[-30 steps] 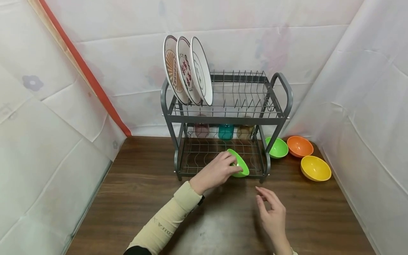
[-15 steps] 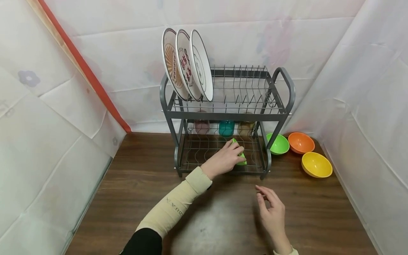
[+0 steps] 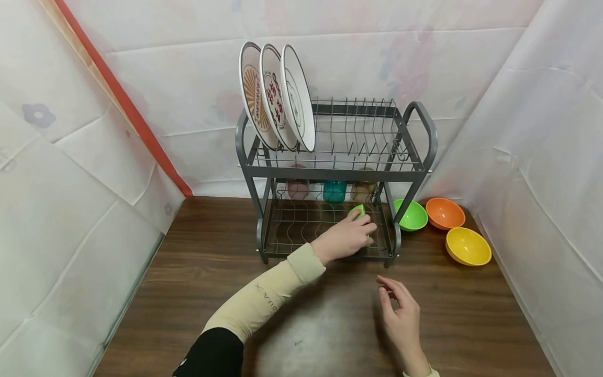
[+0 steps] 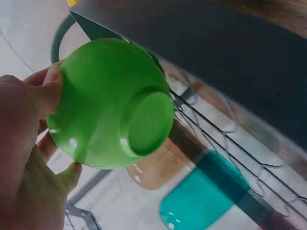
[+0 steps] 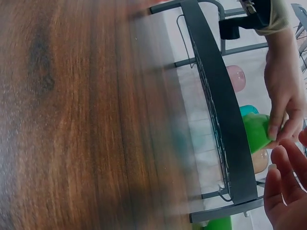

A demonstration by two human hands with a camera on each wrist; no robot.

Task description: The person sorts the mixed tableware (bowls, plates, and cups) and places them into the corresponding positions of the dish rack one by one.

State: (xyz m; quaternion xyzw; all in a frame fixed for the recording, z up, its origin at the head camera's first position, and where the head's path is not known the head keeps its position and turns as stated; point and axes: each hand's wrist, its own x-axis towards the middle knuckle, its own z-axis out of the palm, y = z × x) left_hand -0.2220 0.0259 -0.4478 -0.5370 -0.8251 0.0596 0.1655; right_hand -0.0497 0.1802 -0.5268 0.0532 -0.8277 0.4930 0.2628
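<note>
My left hand [image 3: 346,236] grips a green bowl [image 4: 112,103] by its rim, fingers on one side and thumb on the other. In the left wrist view the bowl is tilted on its side with its round foot showing. The head view puts it over the right part of the rack's lower tier [image 3: 301,226], mostly hidden behind the hand. I cannot tell whether the bowl touches the wires. My right hand [image 3: 401,319] stays in front of the rack's right side with loosely bent fingers, holding nothing.
Three plates [image 3: 298,99] stand upright on the left of the upper tier. Pink, teal [image 3: 334,191] and amber cups sit at the back of the lower tier. Another green bowl [image 3: 412,215], an orange bowl [image 3: 445,213] and a yellow bowl [image 3: 468,246] rest right of the rack.
My left hand has carried the green bowl from the rack's front edge in over the lower tier, then slightly right. The bowl has turned and is more hidden. My right hand has barely moved.
</note>
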